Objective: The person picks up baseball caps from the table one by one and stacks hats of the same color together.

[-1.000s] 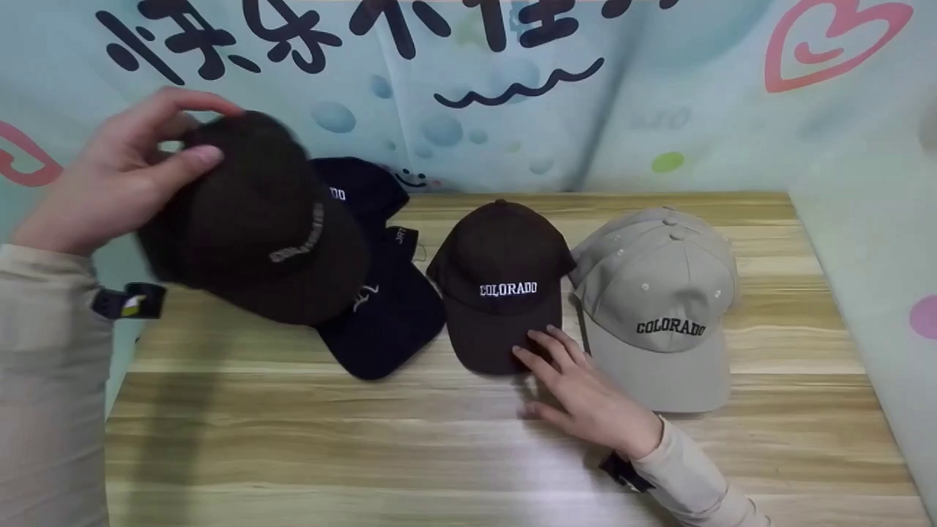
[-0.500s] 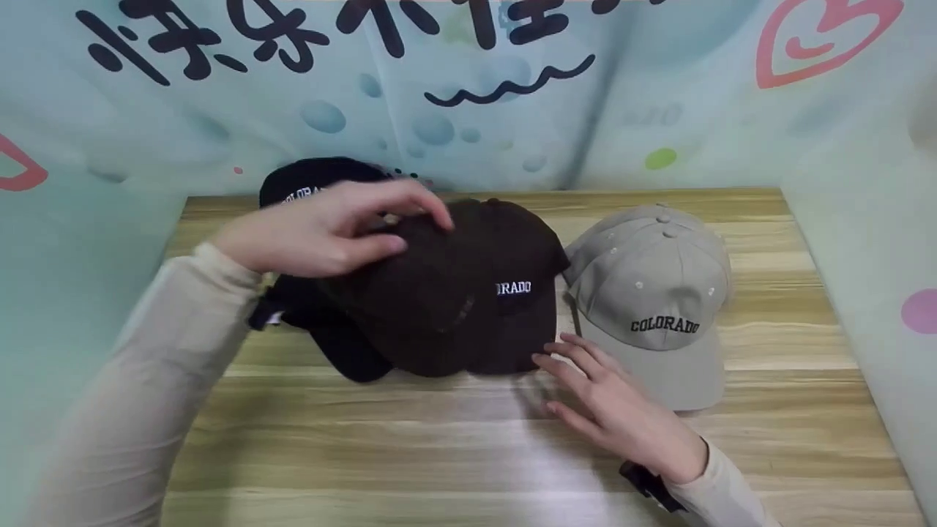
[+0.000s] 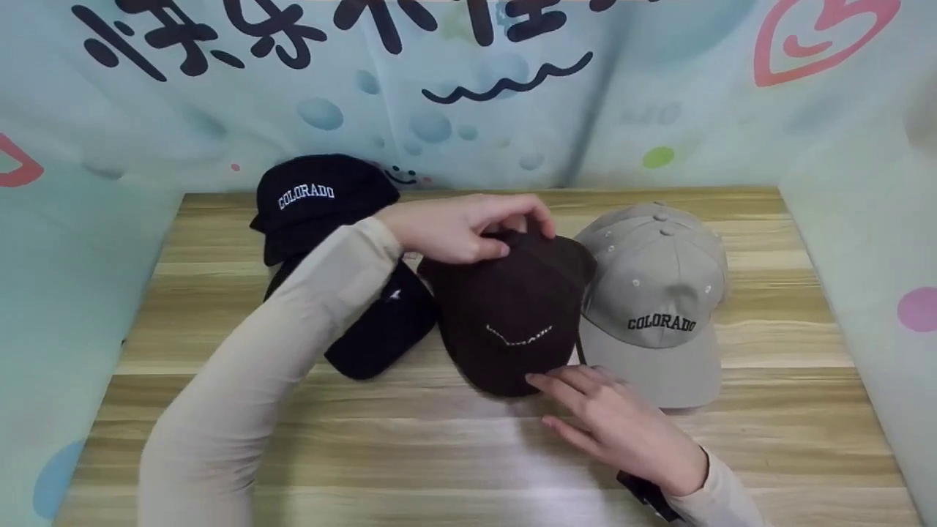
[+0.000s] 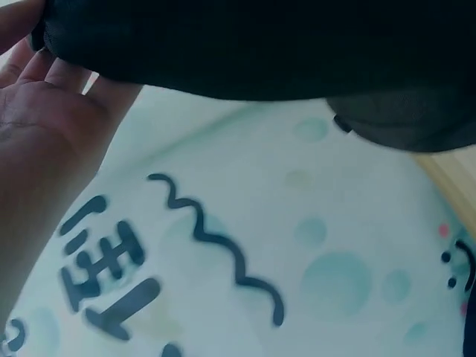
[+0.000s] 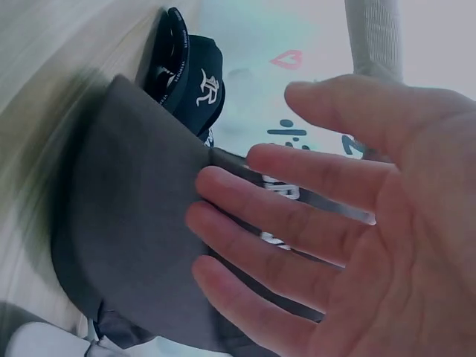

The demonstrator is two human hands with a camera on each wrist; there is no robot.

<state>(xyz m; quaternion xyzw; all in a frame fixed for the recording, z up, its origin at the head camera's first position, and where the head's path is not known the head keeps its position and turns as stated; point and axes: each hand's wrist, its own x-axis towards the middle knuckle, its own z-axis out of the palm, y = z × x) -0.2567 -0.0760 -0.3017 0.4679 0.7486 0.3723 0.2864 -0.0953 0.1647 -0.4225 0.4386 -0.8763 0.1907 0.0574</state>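
My left hand pinches the top of a dark brown baseball cap between thumb and fingers. That cap covers another brown cap in the head view, its brim pointing toward me and white lettering across the front. In the left wrist view, the hand is at the edge of the dark cap. My right hand has its fingers extended, tips right at the brim's front right edge. The right wrist view shows that hand with spread fingers beside the brown brim.
To the right, stacked grey caps marked COLORADO sit close beside the brown ones. Navy caps lie at the left: one at the back, another with its brim forward, partly behind my left sleeve. A printed curtain stands behind the wooden table.
My left hand has carried the brown cap rightward from above the navy caps onto the brown cap in the middle. My right hand has shifted slightly right and toward me, staying near the brim.
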